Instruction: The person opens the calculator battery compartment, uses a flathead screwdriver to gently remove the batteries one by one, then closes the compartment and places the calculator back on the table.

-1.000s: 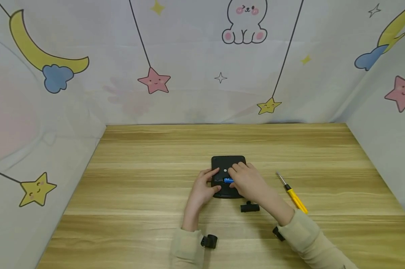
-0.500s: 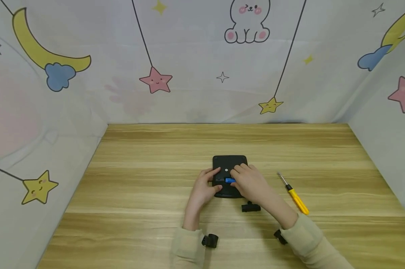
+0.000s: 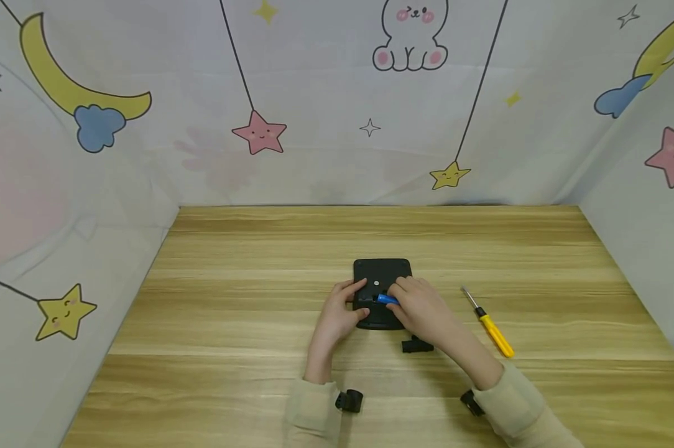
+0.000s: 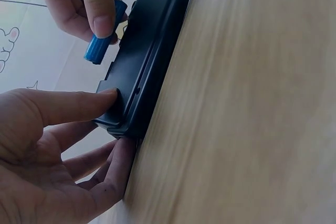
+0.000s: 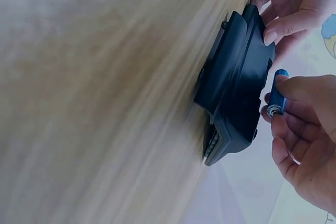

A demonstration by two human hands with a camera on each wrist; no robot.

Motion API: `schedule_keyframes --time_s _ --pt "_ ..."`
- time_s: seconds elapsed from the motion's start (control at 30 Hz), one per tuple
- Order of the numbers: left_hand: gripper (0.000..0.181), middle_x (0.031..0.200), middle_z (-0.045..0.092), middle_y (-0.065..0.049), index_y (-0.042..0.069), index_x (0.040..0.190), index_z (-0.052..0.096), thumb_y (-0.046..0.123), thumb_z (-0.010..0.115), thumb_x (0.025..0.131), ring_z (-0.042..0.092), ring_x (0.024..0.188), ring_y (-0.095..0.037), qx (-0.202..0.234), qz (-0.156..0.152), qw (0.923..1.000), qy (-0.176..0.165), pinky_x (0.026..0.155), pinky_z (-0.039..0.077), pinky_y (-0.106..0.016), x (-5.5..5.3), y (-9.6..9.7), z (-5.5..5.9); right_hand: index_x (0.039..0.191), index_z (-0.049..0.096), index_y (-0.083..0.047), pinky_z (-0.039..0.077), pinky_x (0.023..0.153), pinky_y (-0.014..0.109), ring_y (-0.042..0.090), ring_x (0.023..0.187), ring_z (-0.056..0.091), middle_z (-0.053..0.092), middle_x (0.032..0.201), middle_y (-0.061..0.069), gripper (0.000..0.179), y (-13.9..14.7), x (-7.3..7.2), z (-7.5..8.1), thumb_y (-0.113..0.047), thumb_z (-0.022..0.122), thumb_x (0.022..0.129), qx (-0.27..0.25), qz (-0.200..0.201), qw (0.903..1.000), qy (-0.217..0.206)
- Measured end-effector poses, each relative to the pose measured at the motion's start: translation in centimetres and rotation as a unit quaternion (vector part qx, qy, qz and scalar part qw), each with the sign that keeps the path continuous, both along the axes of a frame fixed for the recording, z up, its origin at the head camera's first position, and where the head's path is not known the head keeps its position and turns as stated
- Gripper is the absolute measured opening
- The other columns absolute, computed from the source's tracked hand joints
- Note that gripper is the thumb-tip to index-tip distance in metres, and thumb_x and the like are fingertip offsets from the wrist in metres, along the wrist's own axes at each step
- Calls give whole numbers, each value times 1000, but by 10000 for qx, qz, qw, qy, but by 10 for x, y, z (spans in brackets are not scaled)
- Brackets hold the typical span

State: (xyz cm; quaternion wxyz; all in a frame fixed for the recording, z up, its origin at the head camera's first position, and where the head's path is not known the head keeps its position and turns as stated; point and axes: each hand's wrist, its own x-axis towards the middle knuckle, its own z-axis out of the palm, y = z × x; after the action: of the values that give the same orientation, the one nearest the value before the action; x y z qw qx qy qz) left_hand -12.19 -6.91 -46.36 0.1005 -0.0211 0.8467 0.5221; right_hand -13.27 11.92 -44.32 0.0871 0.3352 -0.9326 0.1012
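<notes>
A black device (image 3: 382, 269), which looks like a desktop calculator, lies back side up on the table, with a white round spot on its back. My left hand (image 3: 335, 316) grips its left edge, the thumb (image 4: 107, 98) on top and other fingers against the side. Between the thumb and fingers of my right hand (image 3: 426, 311) is a blue cylindrical battery (image 5: 277, 94). In the left wrist view the battery (image 4: 100, 47) is tilted and raised above the calculator's back. One metal end of it shows in the right wrist view. The right hand hides part of the battery slot.
On the wooden table (image 3: 247, 298), a small black T-shaped plastic piece (image 3: 417, 345) lies just below the calculator. A yellow-handled screwdriver (image 3: 496, 336) rests to the right of the right hand. A patterned white cloth (image 3: 314, 168) stands behind the table and along both sides.
My right hand has drawn slightly to the right and down, and the battery has come up out of the calculator's back at a tilt. The left hand has stayed in place.
</notes>
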Motion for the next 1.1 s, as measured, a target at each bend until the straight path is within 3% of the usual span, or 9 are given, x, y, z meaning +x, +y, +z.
schedule_keyframes --time_s 0.27,0.53,0.8,1.1 --pt "56 146 44 -12 17 135 57 4 71 82 53 118 -32 -29 16 10000 40 93 46 -47 0 0 -1 91 64 -9 46 67 28 9 71 49 59 81 -2 15 8 6 2 -15 75 83 -521 -153 9984 -178" --pt "56 143 46 -16 16 135 58 3 70 81 55 116 -33 -151 36 9997 184 94 47 -46 1 0 1 91 65 -8 47 67 29 10 71 51 62 82 -1 14 15 11 5 -16 73 83 -391 -328 9984 -252" --pt "57 146 43 -14 17 136 57 3 70 82 52 121 -33 63 36 10000 -6 99 43 -50 -1 1 -2 88 63 -8 45 62 24 8 67 47 61 80 -1 13 23 16 6 -13 73 81 -572 -473 9963 -430" --pt "57 146 43 -15 16 136 57 2 71 82 53 120 -33 60 -6 10000 19 97 45 -49 0 1 0 87 61 -9 44 59 21 6 66 46 60 80 -3 12 36 19 3 -13 72 81 -569 -451 9969 -286"
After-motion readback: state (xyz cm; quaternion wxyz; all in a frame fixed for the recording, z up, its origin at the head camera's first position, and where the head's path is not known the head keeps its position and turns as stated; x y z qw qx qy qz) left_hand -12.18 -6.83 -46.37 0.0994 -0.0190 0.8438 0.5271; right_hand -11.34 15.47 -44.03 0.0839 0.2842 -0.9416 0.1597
